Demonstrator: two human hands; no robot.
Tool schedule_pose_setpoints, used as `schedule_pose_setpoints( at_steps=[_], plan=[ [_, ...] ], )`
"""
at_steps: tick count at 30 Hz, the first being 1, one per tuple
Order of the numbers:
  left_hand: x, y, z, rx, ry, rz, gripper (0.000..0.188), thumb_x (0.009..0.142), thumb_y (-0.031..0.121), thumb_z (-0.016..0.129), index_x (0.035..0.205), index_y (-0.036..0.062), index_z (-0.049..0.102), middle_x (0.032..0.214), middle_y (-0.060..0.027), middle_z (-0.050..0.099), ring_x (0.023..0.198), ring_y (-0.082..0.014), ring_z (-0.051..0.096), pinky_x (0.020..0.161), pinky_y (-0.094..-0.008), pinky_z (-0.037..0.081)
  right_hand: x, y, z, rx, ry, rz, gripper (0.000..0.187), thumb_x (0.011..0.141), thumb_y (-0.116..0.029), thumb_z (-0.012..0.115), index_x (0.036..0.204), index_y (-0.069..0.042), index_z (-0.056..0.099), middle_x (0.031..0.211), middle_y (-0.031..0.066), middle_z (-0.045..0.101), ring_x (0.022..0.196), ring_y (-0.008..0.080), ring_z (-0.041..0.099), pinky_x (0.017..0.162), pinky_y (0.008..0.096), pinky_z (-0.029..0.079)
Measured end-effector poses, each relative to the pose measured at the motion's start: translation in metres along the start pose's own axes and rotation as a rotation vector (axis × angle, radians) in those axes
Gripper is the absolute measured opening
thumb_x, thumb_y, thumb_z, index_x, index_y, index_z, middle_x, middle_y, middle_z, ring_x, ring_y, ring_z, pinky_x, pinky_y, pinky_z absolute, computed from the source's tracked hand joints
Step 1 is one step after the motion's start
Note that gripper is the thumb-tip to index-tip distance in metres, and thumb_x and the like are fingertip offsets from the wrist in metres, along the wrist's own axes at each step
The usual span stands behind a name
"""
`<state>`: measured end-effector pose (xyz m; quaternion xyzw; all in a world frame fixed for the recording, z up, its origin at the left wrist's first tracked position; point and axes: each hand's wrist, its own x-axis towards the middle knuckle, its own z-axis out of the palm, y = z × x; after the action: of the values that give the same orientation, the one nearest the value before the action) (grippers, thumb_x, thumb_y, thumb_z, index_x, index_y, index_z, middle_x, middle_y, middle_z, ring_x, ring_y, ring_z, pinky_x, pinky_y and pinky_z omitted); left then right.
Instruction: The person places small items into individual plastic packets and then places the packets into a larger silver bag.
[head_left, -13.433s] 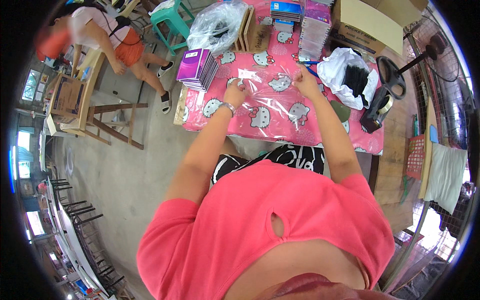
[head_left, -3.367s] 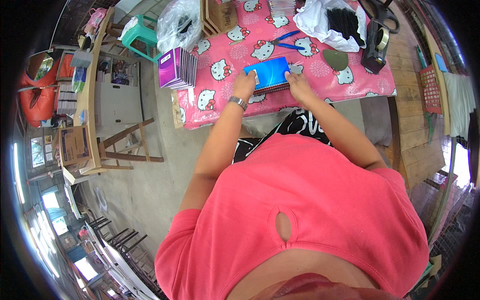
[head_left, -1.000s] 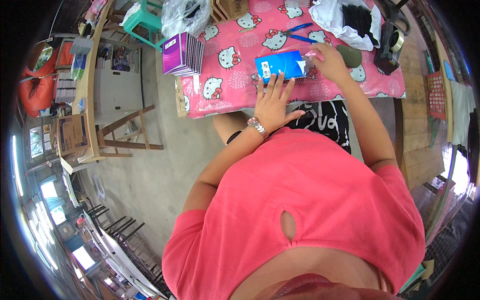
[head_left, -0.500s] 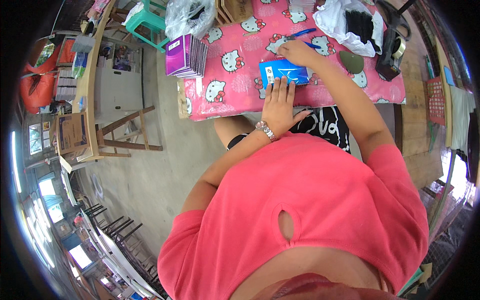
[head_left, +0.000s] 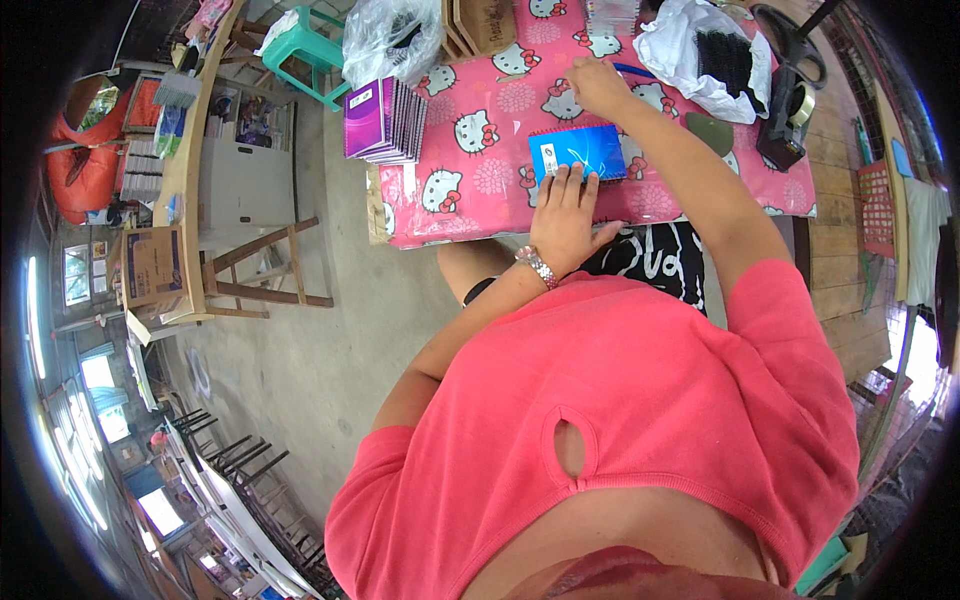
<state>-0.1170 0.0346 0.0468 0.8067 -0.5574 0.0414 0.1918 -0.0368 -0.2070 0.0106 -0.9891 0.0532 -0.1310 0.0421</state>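
My left hand [head_left: 566,212] lies flat with outstretched fingers on the near edge of a blue spiral notebook [head_left: 605,143], which sits near the table's front edge. A coil runs along the notebook's far edge. Beyond the notebook, my right hand [head_left: 600,88] hovers or rests over the table, fingers curled together; whatever they hold, if anything, is too small to make out. Beside that hand shows a blue handle [head_left: 634,71], seemingly of pliers, partly hidden by the hand.
A pink patterned cloth [head_left: 455,190] covers the table. Purple spiral notebooks [head_left: 385,120] stand stacked at left, near a clear plastic bag [head_left: 392,45]. At right are a white bag with black coils [head_left: 722,62], a dark green flat piece [head_left: 710,132] and a tape dispenser [head_left: 785,135].
My right hand has moved farther from me and slightly left, away from the notebook, with its fingers curled. My left hand stays on the notebook. The whole view has shifted slightly.
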Motion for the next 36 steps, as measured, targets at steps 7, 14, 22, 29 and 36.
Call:
schedule_pose_setpoints(
  at_steps=[7,14,22,29,36],
  plan=[
    [0.014,-0.022,0.001,-0.053,0.182,0.042,0.026,0.088,0.022,0.053,0.108,0.0067,0.062,0.097,-0.0102,0.061,0.092,-0.0294,0.054,0.093,-0.0456,0.039,-0.002,-0.006,-0.017,0.337,-0.037,0.085,0.014,0.075,-0.014,0.057,0.085,-0.012,0.067,0.087,0.0141,0.065,0.086,0.0297,0.063,0.077,0.0429,0.05],
    [0.027,-0.042,0.005,-0.125,0.118,0.051,0.02,0.081,0.01,0.057,0.098,0.0082,0.066,0.09,-0.009,0.062,0.085,-0.0284,0.056,0.084,-0.042,0.044,0.007,-0.009,0.011,-0.078,-0.188,0.021,0.021,0.077,-0.016,0.057,0.095,-0.013,0.068,0.093,0.0147,0.064,0.091,0.031,0.062,0.08,0.0478,0.047],
    [0.043,-0.065,0.025,-0.33,0.152,-0.17,0.025,0.071,0.0,0.059,0.094,0.0075,0.064,0.094,-0.0085,0.06,0.093,-0.0306,0.054,0.085,-0.0424,0.043,-0.052,-0.063,-0.082,0.01,-0.099,-0.071,0.015,0.08,-0.015,0.055,0.091,-0.008,0.062,0.088,0.0094,0.061,0.096,0.0246,0.058,0.083,0.0465,0.038],
    [0.061,-0.052,0.005,0.193,0.449,-0.096,0.023,0.067,0.007,0.063,0.09,0.0098,0.062,0.094,-0.0063,0.057,0.104,-0.0292,0.049,0.094,-0.0586,0.029,-0.104,-0.094,-0.043,-0.046,0.314,0.087,0.028,0.081,-0.015,0.05,0.108,-0.008,0.057,0.089,0.0052,0.057,0.091,0.0207,0.054,0.091,0.0432,0.032],
    [0.046,-0.074,-0.05,0.328,-0.009,-0.196,0.03,0.067,0.013,0.064,0.096,0.0105,0.063,0.099,-0.0076,0.059,0.106,-0.0292,0.049,0.095,-0.0555,0.032,-0.107,-0.094,-0.038,-0.134,0.275,0.11,0.021,0.08,-0.018,0.052,0.097,-0.011,0.062,0.094,0.0033,0.055,0.095,0.0188,0.051,0.092,0.0437,0.031]
  ],
)
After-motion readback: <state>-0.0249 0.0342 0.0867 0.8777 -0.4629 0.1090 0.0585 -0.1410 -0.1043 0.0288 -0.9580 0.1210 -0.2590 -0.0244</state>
